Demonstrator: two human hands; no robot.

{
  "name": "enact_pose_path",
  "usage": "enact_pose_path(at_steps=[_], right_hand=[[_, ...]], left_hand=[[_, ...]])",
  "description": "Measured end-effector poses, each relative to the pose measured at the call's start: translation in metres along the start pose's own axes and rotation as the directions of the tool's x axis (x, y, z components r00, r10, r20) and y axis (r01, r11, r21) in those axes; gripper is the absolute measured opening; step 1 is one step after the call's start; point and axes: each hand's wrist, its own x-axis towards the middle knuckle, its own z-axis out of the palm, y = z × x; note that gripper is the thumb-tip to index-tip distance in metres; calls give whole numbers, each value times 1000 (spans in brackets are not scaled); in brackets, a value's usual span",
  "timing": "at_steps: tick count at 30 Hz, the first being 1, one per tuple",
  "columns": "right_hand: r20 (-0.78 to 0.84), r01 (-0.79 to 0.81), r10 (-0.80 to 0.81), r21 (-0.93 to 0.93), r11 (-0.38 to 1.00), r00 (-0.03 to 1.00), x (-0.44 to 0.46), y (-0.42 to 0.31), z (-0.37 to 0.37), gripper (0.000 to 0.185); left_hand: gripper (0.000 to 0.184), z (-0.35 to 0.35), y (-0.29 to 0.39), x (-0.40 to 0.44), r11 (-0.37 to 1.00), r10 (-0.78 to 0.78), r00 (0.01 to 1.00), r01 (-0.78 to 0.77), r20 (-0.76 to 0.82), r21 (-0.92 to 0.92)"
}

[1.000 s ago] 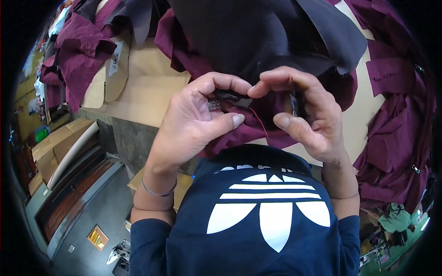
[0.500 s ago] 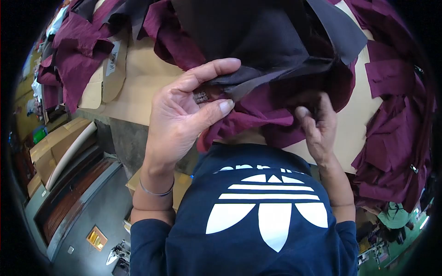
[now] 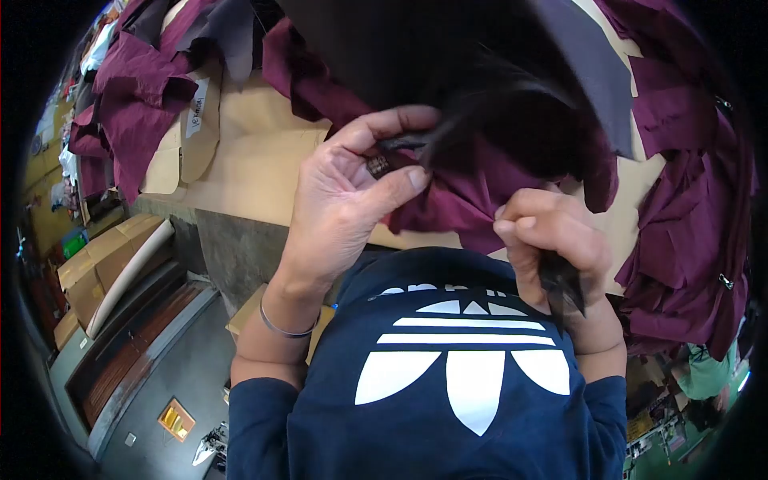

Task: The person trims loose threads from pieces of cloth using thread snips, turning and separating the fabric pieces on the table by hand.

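Note:
A maroon garment piece (image 3: 472,188) with a black lining (image 3: 384,48) bunches up in front of my chest. My left hand (image 3: 344,180) grips a fold of the black and maroon cloth, thumb below and fingers above, some of them hidden. To its right, my right hand (image 3: 556,240) pinches the maroon edge between thumb and forefinger. A dark, pointed object (image 3: 562,288) shows in the curled palm of that hand; its kind is unclear. The lining is blurred near my left fingertips.
Under the cloth lies a tan table surface (image 3: 256,152). Maroon cloth pieces (image 3: 680,208) with zippers hang at the right; others (image 3: 140,96) are at the left beside a labelled card pattern (image 3: 196,128). A cardboard box (image 3: 112,256) stands lower left. A person in green (image 3: 708,372) is lower right.
My right hand has come down and turned, closing on the maroon edge and revealing the dark object in its palm. My left hand has shifted slightly right. The black lining has swung and blurred.

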Motion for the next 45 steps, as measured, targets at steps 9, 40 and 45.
enact_pose_path(at_steps=[9,40,45], right_hand=[[-67,-304,331,264,916,941,-23,25,3,21],[183,-461,475,678,573,861,-14,18,-44,34],[230,-557,552,625,547,801,-14,14,-42,31]], left_hand=[[36,-8,6,-1,997,-42,999,41,11,70],[31,-9,5,-4,995,50,999,-51,11,90],[32,-7,4,-6,990,8,1000,-10,17,144]])
